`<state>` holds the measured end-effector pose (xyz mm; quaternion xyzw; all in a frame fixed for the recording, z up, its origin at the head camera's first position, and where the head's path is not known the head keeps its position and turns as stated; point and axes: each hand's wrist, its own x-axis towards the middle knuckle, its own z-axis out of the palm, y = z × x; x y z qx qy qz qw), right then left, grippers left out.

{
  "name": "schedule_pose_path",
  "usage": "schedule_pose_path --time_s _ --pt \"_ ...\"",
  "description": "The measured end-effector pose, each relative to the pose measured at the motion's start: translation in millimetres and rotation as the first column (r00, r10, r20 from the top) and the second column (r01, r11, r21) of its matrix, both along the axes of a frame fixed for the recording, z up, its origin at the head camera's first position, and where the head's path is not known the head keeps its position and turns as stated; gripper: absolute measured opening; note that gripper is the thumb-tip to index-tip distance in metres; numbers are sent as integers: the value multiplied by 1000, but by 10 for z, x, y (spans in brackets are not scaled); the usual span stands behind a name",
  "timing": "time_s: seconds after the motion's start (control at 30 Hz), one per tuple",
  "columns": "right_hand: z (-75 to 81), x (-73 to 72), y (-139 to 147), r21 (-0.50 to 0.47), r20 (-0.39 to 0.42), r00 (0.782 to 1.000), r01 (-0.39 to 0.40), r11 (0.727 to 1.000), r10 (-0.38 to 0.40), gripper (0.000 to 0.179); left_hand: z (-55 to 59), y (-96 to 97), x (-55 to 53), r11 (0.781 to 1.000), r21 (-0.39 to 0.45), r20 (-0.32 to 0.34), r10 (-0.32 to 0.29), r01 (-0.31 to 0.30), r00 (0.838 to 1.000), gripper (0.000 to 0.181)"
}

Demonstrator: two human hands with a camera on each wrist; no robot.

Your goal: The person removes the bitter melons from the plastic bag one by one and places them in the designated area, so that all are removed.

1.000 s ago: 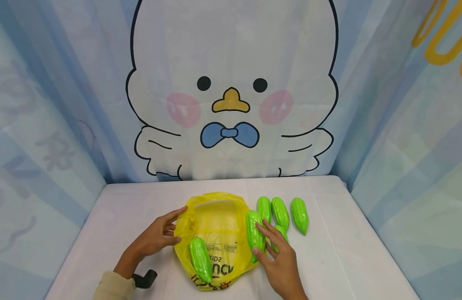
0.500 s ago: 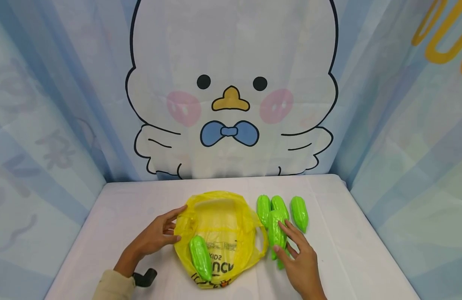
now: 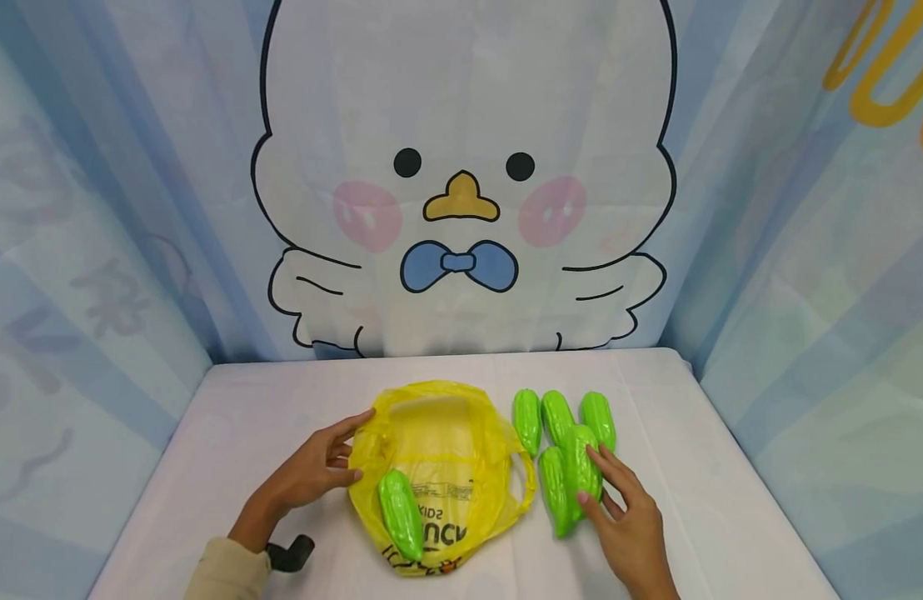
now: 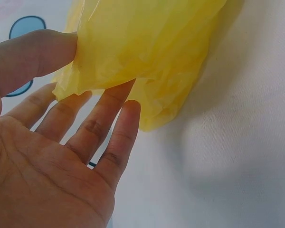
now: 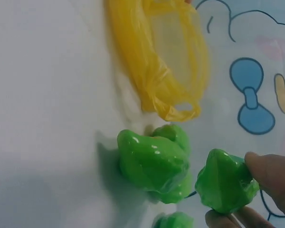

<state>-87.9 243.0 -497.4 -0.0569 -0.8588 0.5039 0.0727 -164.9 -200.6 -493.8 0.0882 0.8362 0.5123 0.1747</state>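
My left hand (image 3: pixel 309 469) holds the left side of a yellow plastic bag (image 3: pixel 444 433). In the left wrist view, the thumb lies on one side of the bag's edge and the fingertips go behind it. One green toy cucumber (image 3: pixel 401 515), glossy and ridged, lies on the bag's lower left. My right hand (image 3: pixel 632 521) grips another toy cucumber (image 5: pixel 223 183) between thumb and fingers, right of the bag. In the head view it overlaps a toy cucumber (image 3: pixel 555 492) lying to its left. Several more, including a toy cucumber (image 3: pixel 526 421), lie behind.
The white-covered table (image 3: pixel 731 533) is bounded by a printed cloth backdrop (image 3: pixel 461 100) behind and cloth at both sides. A loop handle (image 3: pixel 525 483) of the bag sticks out toward the toy cucumbers. A black strap piece (image 3: pixel 291 553) shows at the left wrist.
My right hand has moved right, away from the bag, carrying the toy cucumber. The bag's right handle and the lower toy cucumber have come into sight. My left hand has stayed in place.
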Motion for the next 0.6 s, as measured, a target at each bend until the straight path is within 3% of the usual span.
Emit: schedule_pose_path --time_s 0.37,0.6 --pt "-115 -33 215 40 33 999 2 999 -4 66 -8 -4 -2 1000 -5 -1 3 -3 1000 90" --pt "-202 -39 287 34 120 993 -13 999 9 66 -19 -4 -7 1000 -12 -5 0 0 1000 91"
